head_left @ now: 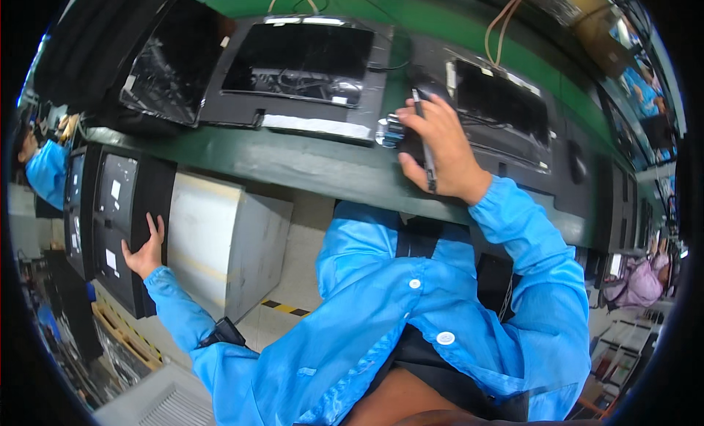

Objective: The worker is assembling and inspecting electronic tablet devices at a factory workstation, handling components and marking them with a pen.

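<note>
On the left, my left hand (147, 248) has its fingers spread against the side of a black foam tray (139, 199). Nothing is held in it. My right hand (449, 151) is over the green bench edge, its fingers curled around a slim black and silver pen (427, 160). Just left of those fingers lies a small shiny silver and blue item (389, 131), whose kind I cannot make out. Beyond my hands, a dark glossy screen panel (297, 63) rests in a black foam tray (227, 107), and a second dark panel (502, 103) lies to the right.
At the far left of the green bench (293, 160) another film-covered panel (176, 59) leans tilted. A white box (209, 239) stands below the bench beside the upright black trays. A co-worker's blue sleeve (48, 175) shows at the left edge. Cables (502, 30) hang at the back.
</note>
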The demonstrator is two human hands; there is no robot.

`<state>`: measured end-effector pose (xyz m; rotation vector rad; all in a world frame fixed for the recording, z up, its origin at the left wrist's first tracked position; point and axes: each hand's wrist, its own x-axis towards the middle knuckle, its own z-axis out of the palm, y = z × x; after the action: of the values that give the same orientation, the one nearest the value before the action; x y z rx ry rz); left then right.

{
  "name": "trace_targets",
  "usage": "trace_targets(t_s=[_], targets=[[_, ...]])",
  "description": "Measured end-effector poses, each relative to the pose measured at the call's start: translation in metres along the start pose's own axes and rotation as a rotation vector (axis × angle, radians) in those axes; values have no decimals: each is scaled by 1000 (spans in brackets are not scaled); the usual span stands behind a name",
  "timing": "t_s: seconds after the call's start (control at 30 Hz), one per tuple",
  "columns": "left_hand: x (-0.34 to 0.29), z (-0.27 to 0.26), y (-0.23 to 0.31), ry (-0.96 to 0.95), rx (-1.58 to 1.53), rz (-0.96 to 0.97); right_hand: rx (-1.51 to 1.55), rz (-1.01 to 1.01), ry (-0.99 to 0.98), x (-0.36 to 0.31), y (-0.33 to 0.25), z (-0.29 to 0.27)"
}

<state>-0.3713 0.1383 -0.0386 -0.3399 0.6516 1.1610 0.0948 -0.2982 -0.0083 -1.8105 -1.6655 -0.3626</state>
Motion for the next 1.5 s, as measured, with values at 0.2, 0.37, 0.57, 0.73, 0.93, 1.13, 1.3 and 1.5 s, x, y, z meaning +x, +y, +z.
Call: trace_targets(t_s=[0.2,0.37,0.57,0.73,0.93,1.13,1.3,1.5], targets=[[33,-38,-4,-216,409,263,6,23,26,-6,-1,-6],[-7,-63,-86,-234,479,-62,3,17,41,-11,-3,-8],[-110,-45,-230,-483,593,-525,-70,3,83,-17,-2,-4],[-161,-28,-310,-579,650,-858,-138,-46,115,-23,4,-5],[-156,-54,-340,-1013,970,-724,-190,-35,628,-80,-30,-66],[-174,-81,-375,-1259,1149,-802,-952,1198,535,-339,-128,-203],[-199,-94,-424,-1414,1234,-928,-707,1967,550,-444,-168,-204],[-241,-90,-447,-1660,1380,-804,-951,1664,881,-416,-164,-211]])
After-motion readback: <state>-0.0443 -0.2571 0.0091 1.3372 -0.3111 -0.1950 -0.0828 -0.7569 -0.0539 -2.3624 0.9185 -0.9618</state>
